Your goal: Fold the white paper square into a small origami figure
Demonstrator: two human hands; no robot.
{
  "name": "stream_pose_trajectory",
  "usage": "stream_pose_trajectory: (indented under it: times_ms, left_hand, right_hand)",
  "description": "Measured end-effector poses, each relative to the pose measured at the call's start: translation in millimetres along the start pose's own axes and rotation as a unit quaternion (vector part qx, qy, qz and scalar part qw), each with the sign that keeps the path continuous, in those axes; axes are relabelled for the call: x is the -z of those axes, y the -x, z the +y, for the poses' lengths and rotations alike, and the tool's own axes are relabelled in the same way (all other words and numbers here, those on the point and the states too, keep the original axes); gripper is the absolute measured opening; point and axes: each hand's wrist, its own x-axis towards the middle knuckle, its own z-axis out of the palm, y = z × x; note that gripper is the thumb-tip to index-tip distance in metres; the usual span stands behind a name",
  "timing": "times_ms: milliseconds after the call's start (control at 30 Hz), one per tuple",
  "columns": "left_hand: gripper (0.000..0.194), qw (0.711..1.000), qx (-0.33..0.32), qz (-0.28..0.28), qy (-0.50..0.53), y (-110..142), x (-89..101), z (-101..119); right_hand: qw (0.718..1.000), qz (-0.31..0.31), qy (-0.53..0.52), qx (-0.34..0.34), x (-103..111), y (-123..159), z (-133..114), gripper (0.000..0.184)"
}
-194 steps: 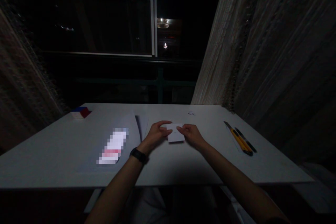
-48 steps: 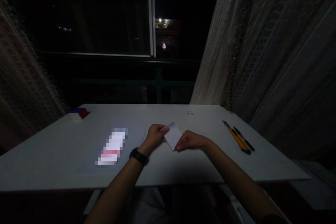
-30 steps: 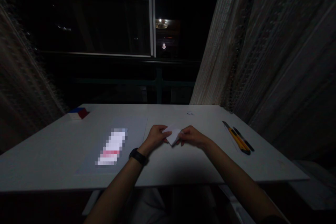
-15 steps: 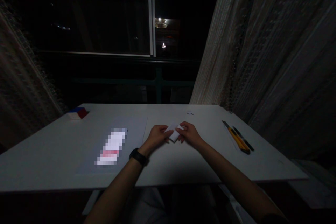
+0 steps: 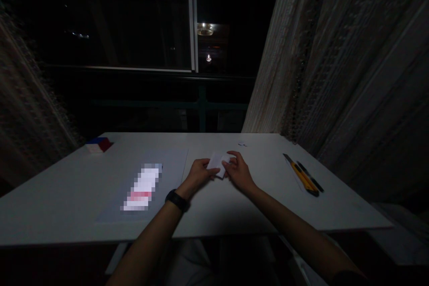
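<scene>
Between my two hands is a small folded piece of white paper [image 5: 215, 161], held over the middle of the table. My left hand [image 5: 199, 173] grips its left side, thumb on top and fingers partly hidden beneath. On the paper's right side, my right hand [image 5: 239, 172] pinches it, with the thumb pressed on the face and the index finger bent at the far edge. A dark watch [image 5: 177, 199] is on my left wrist. The room is dim, so the paper's fold lines hardly show.
A white table [image 5: 214, 214] spans the view. To the left are a colourful puzzle cube [image 5: 99, 145] and a lit, blurred-out screen [image 5: 142, 187] on a paper sheet [image 5: 177, 161]. At right lie a yellow utility knife [image 5: 304, 178] and a dark pen [image 5: 311, 176]. Small scraps [image 5: 242, 144] lie farther back.
My right hand has shifted slightly, its index finger rising along the far edge and its thumb moving left over the paper. The paper has turned a little. My left hand keeps its grip.
</scene>
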Motion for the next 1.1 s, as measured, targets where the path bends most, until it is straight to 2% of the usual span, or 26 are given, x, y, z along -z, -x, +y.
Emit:
stream_pose_trajectory:
  times_ms: [167, 367, 700, 900, 1100]
  left_hand:
    - [0.036, 0.999, 0.012, 0.003, 0.036, 1.7, -1.3, 3.3]
    - [0.034, 0.999, 0.022, -0.024, 0.043, -0.3, -0.2, -3.4]
    - [0.029, 0.998, 0.048, -0.022, 0.042, 0.2, -0.3, -2.5]
    - [0.026, 0.998, 0.052, -0.026, 0.038, -0.2, -0.1, -5.6]
    - [0.021, 0.998, 0.053, -0.028, 0.022, 0.6, -0.5, -4.9]
  right_hand:
    - [1.000, -0.021, 0.013, 0.000, -1.8, 1.9, 0.8, 0.042]
    - [1.000, -0.027, 0.004, -0.004, -4.4, 1.3, 8.6, 0.042]
    - [0.990, -0.020, 0.136, 0.029, -0.9, 1.4, 3.3, 0.042]
    - [0.992, -0.023, 0.115, 0.042, -1.8, 1.8, 5.3, 0.033]
    - [0.989, -0.023, 0.144, 0.035, -1.9, 3.0, 1.1, 0.031]
